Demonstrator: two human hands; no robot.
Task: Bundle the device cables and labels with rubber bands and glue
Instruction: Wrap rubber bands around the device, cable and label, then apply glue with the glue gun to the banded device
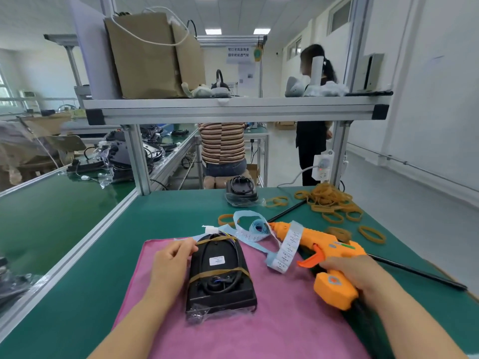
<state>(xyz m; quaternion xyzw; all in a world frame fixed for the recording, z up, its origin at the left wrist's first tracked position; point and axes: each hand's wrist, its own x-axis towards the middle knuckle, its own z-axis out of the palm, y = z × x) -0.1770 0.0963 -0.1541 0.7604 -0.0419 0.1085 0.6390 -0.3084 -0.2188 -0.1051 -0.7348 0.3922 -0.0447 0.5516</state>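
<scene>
A black device (pixel 220 275) with coiled cable lies on a pink cloth (pixel 233 332). Two tan rubber bands cross it, and a white label sits on its top. My left hand (pixel 172 257) grips the device's upper left edge, fingers curled at the band there. My right hand (pixel 350 272) holds the handle of an orange glue gun (pixel 329 251), whose nozzle points left toward a curled strip of blue-backed labels (pixel 261 234). The strip drapes over the gun's barrel.
A heap of loose rubber bands (pixel 331 202) lies at the back right of the green bench (pixel 129 229). A second bagged device (pixel 241 191) stands at the far edge. A black rod (pixel 414 272) lies on the right. Two people are beyond the aluminium shelf frame (pixel 233 110).
</scene>
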